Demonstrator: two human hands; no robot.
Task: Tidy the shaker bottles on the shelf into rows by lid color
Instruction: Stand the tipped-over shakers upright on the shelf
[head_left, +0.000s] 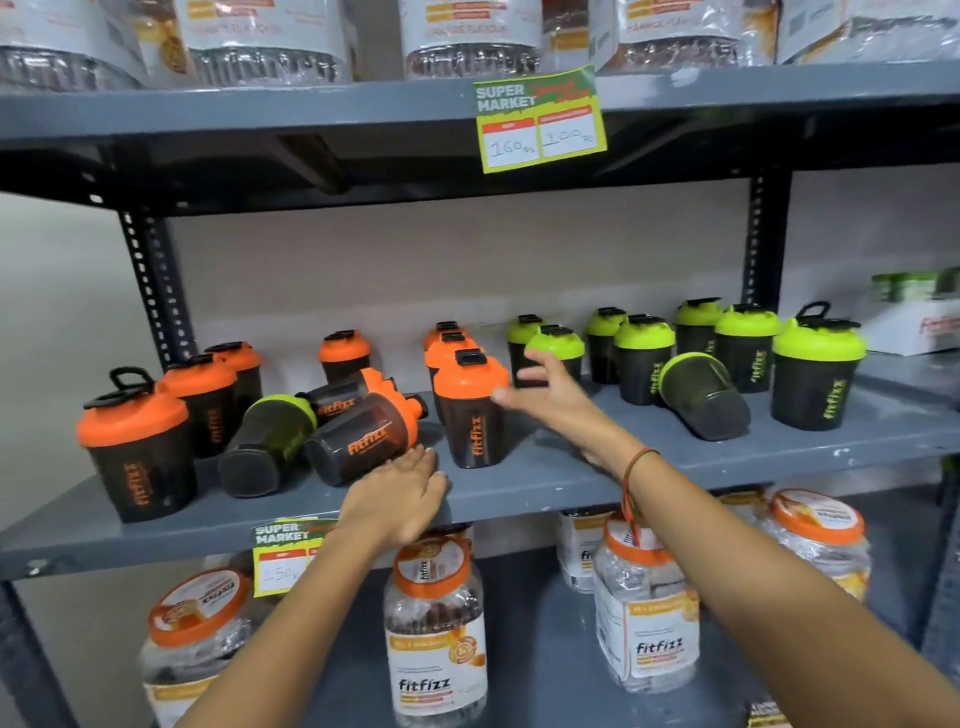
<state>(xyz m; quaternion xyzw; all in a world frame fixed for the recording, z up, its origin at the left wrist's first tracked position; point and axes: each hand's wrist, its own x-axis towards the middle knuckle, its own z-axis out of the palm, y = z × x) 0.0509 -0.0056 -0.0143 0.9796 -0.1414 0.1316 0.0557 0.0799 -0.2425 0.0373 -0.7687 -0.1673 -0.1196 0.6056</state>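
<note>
On the grey metal middle shelf (519, 488) the dark translucent shaker bottles are mostly sorted, orange lids to the left and green lids to the right, but four lie toppled. The left hand (395, 499) rests flat and open at the shelf edge, fingertips touching the fallen orange-lidded bottle (363, 436), gripping nothing. The right hand (545, 395) hangs open with fingers spread, just beside the upright orange-lidded bottle (470, 410) at the front of the middle row, holding nothing. A green-lidded bottle on its side (270, 441) lies among the orange ones, and another tipped green-lidded bottle (704, 395) lies on the right. To my eye the sensible move is to wrap the left hand around the fallen orange bottle's body, stand it up, then carry the stray green one across, lifting clear of its neighbours so none get knocked over
</note>
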